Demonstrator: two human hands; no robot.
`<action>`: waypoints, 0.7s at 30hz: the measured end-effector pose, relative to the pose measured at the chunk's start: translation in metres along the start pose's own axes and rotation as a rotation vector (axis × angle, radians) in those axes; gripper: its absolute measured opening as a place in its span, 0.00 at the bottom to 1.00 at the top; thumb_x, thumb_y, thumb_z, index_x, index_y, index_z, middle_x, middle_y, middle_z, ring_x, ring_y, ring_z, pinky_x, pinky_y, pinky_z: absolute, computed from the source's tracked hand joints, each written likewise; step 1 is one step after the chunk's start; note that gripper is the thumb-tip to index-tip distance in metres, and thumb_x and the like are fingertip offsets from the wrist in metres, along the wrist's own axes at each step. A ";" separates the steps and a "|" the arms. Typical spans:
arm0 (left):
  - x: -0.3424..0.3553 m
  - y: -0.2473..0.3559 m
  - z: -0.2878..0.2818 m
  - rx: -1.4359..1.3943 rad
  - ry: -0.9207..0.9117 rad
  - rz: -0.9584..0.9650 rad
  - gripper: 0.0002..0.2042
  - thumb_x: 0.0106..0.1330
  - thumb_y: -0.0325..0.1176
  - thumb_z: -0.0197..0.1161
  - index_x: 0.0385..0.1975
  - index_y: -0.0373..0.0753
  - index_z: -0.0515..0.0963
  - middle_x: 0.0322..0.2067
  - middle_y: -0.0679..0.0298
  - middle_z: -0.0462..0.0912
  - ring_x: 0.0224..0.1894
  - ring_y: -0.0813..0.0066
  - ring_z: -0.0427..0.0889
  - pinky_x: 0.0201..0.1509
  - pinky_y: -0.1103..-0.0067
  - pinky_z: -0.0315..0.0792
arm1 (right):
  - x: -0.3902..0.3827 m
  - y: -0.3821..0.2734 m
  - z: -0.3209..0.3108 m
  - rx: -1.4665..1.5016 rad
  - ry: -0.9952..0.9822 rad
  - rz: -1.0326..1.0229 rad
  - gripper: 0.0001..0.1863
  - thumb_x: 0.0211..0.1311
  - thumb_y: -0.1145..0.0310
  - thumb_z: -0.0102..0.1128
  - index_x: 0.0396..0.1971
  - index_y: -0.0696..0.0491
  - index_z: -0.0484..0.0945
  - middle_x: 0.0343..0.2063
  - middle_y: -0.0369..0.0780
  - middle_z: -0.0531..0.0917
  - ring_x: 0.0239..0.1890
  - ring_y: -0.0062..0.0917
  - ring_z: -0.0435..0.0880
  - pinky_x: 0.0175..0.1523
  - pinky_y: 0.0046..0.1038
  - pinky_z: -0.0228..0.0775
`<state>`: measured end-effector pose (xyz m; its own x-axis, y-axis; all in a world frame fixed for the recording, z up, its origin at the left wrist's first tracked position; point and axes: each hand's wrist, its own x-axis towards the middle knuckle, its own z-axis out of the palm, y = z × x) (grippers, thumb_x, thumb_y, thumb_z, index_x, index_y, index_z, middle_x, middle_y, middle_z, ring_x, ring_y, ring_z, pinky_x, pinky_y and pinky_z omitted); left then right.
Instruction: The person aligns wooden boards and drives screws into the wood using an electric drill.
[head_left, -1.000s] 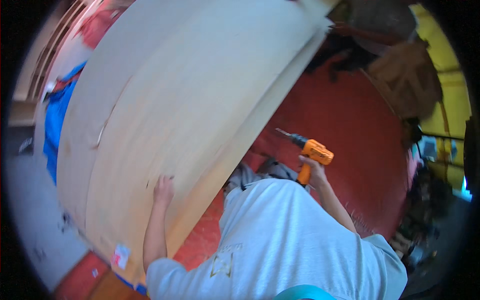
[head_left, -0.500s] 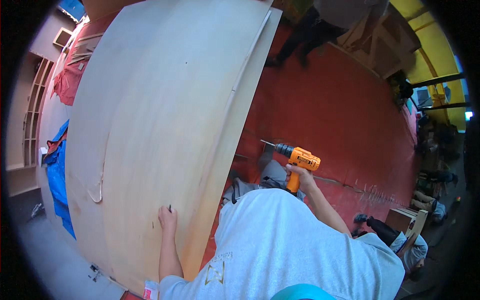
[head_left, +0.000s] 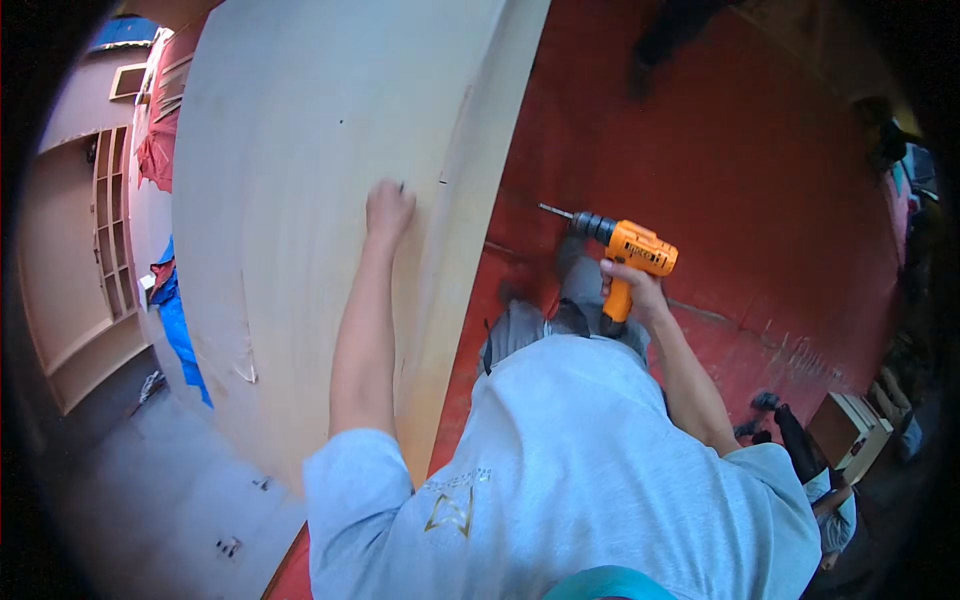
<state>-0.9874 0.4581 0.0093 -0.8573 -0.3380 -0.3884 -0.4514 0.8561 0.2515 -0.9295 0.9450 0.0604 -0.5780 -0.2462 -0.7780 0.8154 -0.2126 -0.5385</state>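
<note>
My right hand (head_left: 640,288) grips an orange cordless drill (head_left: 640,250) by its handle, over the red floor. The drill's thin bit points left toward the board. My left hand (head_left: 388,212) is closed above the large pale plywood sheet (head_left: 300,200), near its right side. A small thin dark piece (head_left: 402,187) pokes out of the fist; its kind is too small to tell. Close to that hand, a long narrow strip (head_left: 462,125) lies along the sheet's right side, with a short dark mark on it.
Red floor (head_left: 740,180) spreads to the right of the sheet, with a person's dark legs (head_left: 665,40) at the top. Another person crouches at lower right beside a wooden box (head_left: 850,430). Blue plastic sheeting (head_left: 180,335) and a wooden shelf frame (head_left: 112,220) are at left.
My left hand has moved forward and right across the sheet, still closed on the small dark piece. The view has shifted; my right hand keeps hold of the drill. The other person's legs have moved.
</note>
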 end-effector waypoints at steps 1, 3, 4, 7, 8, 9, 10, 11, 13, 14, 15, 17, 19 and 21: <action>0.027 0.006 -0.004 -0.036 -0.003 0.000 0.14 0.62 0.34 0.61 0.35 0.27 0.82 0.39 0.37 0.84 0.46 0.36 0.84 0.53 0.51 0.77 | 0.000 -0.001 0.003 0.001 0.006 0.007 0.16 0.58 0.66 0.76 0.42 0.53 0.79 0.26 0.34 0.81 0.25 0.23 0.82 0.33 0.27 0.77; 0.069 0.035 -0.020 0.018 0.060 0.076 0.13 0.61 0.35 0.62 0.32 0.27 0.83 0.37 0.36 0.85 0.44 0.35 0.84 0.53 0.52 0.78 | -0.006 -0.007 0.007 0.015 0.021 0.001 0.17 0.57 0.65 0.77 0.42 0.53 0.80 0.26 0.34 0.81 0.26 0.22 0.82 0.33 0.27 0.77; 0.085 0.049 -0.030 0.044 0.053 0.077 0.13 0.61 0.35 0.62 0.32 0.28 0.83 0.37 0.37 0.85 0.44 0.36 0.85 0.53 0.52 0.78 | -0.011 -0.014 0.012 0.018 0.034 -0.009 0.17 0.57 0.65 0.77 0.42 0.53 0.80 0.26 0.34 0.81 0.26 0.22 0.82 0.34 0.27 0.77; 0.118 0.066 -0.054 0.131 0.049 0.060 0.13 0.61 0.35 0.61 0.33 0.30 0.85 0.37 0.39 0.87 0.44 0.40 0.87 0.53 0.55 0.80 | -0.010 -0.015 0.009 0.027 0.026 -0.019 0.17 0.57 0.66 0.77 0.41 0.54 0.80 0.26 0.35 0.81 0.26 0.22 0.82 0.34 0.27 0.78; 0.123 0.066 -0.062 0.174 0.069 0.048 0.13 0.61 0.35 0.60 0.34 0.32 0.86 0.36 0.41 0.88 0.43 0.42 0.88 0.53 0.57 0.81 | -0.009 -0.015 0.009 0.041 0.026 -0.004 0.17 0.57 0.66 0.77 0.41 0.54 0.80 0.26 0.35 0.81 0.26 0.22 0.82 0.34 0.27 0.78; 0.122 0.071 -0.068 0.184 0.051 0.056 0.13 0.61 0.35 0.60 0.34 0.32 0.86 0.36 0.41 0.88 0.43 0.42 0.88 0.53 0.57 0.81 | -0.008 -0.012 0.007 0.025 0.035 0.002 0.17 0.57 0.67 0.77 0.42 0.55 0.80 0.26 0.36 0.81 0.26 0.23 0.82 0.34 0.28 0.78; 0.119 0.078 -0.075 0.094 0.026 -0.025 0.13 0.62 0.36 0.61 0.35 0.33 0.87 0.35 0.44 0.89 0.41 0.48 0.89 0.51 0.60 0.82 | -0.009 -0.013 0.005 0.008 0.045 0.002 0.18 0.57 0.68 0.76 0.44 0.56 0.79 0.26 0.37 0.81 0.26 0.24 0.82 0.35 0.29 0.78; 0.113 0.086 -0.080 0.003 0.003 -0.106 0.13 0.62 0.36 0.61 0.36 0.34 0.87 0.34 0.47 0.89 0.39 0.53 0.91 0.48 0.64 0.84 | -0.011 -0.015 0.005 0.022 0.059 0.006 0.18 0.57 0.68 0.76 0.44 0.56 0.79 0.26 0.37 0.81 0.26 0.24 0.82 0.35 0.29 0.78; 0.099 0.082 -0.091 -0.116 0.045 -0.139 0.12 0.64 0.36 0.63 0.37 0.34 0.87 0.35 0.49 0.90 0.38 0.59 0.91 0.45 0.69 0.85 | -0.013 -0.020 0.010 -0.001 0.045 0.027 0.18 0.57 0.67 0.77 0.43 0.56 0.79 0.26 0.36 0.81 0.26 0.23 0.82 0.35 0.28 0.77; 0.092 0.083 -0.093 -0.249 0.085 -0.176 0.12 0.66 0.37 0.64 0.38 0.34 0.87 0.35 0.52 0.90 0.36 0.64 0.91 0.41 0.73 0.86 | -0.012 -0.017 0.009 0.010 0.052 0.026 0.18 0.57 0.67 0.77 0.43 0.56 0.79 0.26 0.36 0.81 0.26 0.23 0.82 0.35 0.28 0.77; 0.082 0.082 -0.098 -0.241 0.086 -0.170 0.12 0.66 0.37 0.64 0.38 0.34 0.87 0.35 0.52 0.90 0.36 0.64 0.91 0.41 0.73 0.86 | -0.009 -0.015 0.007 0.013 0.017 0.049 0.18 0.57 0.66 0.77 0.43 0.56 0.79 0.26 0.36 0.81 0.26 0.23 0.82 0.35 0.28 0.77; 0.064 0.085 -0.098 -0.445 0.175 -0.110 0.12 0.71 0.35 0.63 0.43 0.32 0.85 0.38 0.55 0.90 0.34 0.72 0.90 0.35 0.79 0.85 | -0.011 -0.012 0.002 0.028 0.002 0.066 0.18 0.57 0.66 0.76 0.43 0.56 0.79 0.26 0.36 0.81 0.26 0.23 0.82 0.35 0.28 0.77; 0.049 0.093 -0.096 -0.576 0.215 -0.055 0.12 0.73 0.34 0.62 0.46 0.31 0.83 0.39 0.55 0.89 0.32 0.73 0.89 0.33 0.79 0.85 | -0.010 -0.013 0.001 0.058 -0.043 0.062 0.17 0.59 0.62 0.77 0.41 0.53 0.80 0.26 0.34 0.81 0.25 0.21 0.82 0.32 0.26 0.76; 0.034 0.099 -0.094 -0.709 0.254 0.004 0.12 0.75 0.32 0.60 0.49 0.30 0.81 0.39 0.56 0.88 0.31 0.74 0.88 0.32 0.79 0.85 | -0.009 -0.013 0.001 0.091 -0.059 0.029 0.17 0.59 0.62 0.77 0.42 0.53 0.80 0.26 0.34 0.81 0.25 0.21 0.82 0.33 0.26 0.77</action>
<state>-1.0844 0.4952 0.1043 -0.8514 -0.4882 -0.1916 -0.4255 0.4294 0.7966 -0.9350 0.9492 0.0744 -0.5570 -0.3079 -0.7713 0.8272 -0.2885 -0.4822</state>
